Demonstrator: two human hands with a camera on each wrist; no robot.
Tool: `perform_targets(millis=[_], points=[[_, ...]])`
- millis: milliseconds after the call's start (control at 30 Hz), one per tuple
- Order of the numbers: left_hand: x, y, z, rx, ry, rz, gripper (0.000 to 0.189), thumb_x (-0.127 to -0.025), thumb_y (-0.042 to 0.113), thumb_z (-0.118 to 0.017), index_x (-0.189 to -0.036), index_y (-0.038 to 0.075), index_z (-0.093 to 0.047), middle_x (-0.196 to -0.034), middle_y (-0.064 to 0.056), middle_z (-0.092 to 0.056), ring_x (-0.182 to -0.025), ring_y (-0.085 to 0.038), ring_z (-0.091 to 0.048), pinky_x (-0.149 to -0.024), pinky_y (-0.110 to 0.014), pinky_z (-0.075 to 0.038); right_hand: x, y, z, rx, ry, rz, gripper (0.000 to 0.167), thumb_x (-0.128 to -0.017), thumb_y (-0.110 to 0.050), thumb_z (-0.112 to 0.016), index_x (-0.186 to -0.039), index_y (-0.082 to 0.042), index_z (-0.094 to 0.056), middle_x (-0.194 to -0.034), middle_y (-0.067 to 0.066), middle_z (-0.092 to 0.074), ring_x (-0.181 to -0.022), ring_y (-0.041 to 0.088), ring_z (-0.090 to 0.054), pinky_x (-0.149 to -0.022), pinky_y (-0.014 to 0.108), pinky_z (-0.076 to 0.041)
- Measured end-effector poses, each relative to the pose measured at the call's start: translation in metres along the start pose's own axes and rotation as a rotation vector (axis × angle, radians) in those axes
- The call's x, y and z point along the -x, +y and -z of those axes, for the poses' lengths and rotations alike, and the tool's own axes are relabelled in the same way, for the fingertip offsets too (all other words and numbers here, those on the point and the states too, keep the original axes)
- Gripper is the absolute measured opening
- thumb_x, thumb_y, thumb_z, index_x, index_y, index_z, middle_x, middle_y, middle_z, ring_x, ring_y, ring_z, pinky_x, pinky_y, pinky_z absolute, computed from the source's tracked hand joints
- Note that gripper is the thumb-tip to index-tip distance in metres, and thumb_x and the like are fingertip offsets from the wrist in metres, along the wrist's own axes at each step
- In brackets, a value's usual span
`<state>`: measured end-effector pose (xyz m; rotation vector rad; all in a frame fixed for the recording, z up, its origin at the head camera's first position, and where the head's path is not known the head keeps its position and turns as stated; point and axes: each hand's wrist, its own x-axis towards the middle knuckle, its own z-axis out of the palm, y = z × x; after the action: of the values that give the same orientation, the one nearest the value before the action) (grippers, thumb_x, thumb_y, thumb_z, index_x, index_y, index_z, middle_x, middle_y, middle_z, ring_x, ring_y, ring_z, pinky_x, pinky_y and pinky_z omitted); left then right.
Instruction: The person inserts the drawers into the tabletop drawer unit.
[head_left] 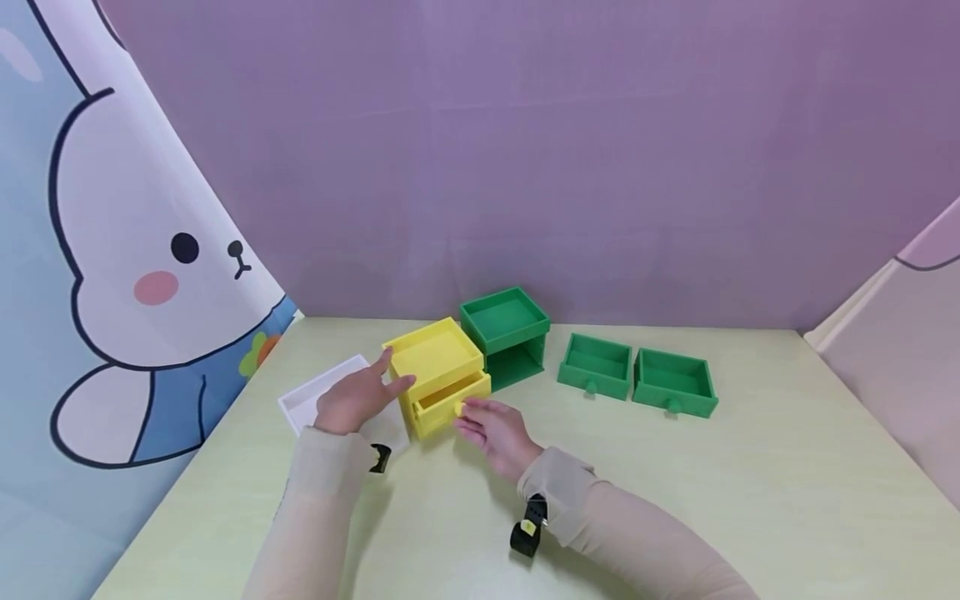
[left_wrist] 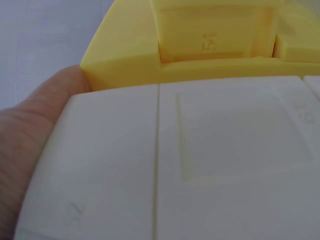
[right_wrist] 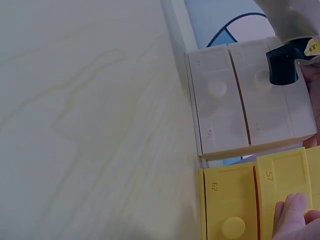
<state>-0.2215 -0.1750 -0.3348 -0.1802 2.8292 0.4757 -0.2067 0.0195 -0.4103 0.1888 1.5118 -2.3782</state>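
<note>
Head: yellow drawer (head_left: 444, 412) partly inside yellow cabinet (head_left: 435, 358).

Head looks down; wrist views (nearer) share the yellow cabinet (right_wrist: 232, 195).

"62" and "57" on yellow drawers (right_wrist: 230, 200), "LEF" on wrist label (right_wrist: 313, 47), faint digits on white drawers (right_wrist: 220, 112).

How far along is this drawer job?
Looks done, if drawers are coming out: two green rectangular plastic drawers lie outside the green box-shaped cabinet. In hand: the right hand holds the knob of the partly open upper yellow rectangular drawer, while the left hand touches the yellow box-shaped cabinet. Probably left: the shut lower yellow drawer and both shut white drawers. If drawers are going in, the green pair remains.
</note>
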Motion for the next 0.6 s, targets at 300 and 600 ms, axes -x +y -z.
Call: perform_targets(millis=[300,600], points=[[0.0028,0.0011,0.0006,-0.008,0.004,-0.008,0.078,-0.095,0.058,-0.042,-0.154,0.015,-0.016,-0.141,-0.024,-0.045,-0.119,-0.042,-0.051,-0.085,-0.057,-0.047,-0.0051,0.0009,-0.0034,0.002,0.007,0.002,0.028,-0.094,0.003,-0.054,-0.121,0.011,-0.052,-0.094,0.009,-0.063,-0.081,0.012,-0.065,-0.084,0.026,-0.052],[0.0045,0.0015,0.001,-0.008,0.013,-0.024,0.077,-0.095,0.057,-0.042,-0.154,0.016,-0.016,-0.142,-0.023,-0.044,-0.12,-0.042,-0.05,-0.086,-0.058,-0.046,-0.0091,0.0027,-0.0044,0.009,0.007,0.018,0.026,-0.095,0.003,-0.053,-0.119,0.011,-0.053,-0.091,0.008,-0.063,-0.078,0.011,-0.064,-0.082,0.025,-0.053]])
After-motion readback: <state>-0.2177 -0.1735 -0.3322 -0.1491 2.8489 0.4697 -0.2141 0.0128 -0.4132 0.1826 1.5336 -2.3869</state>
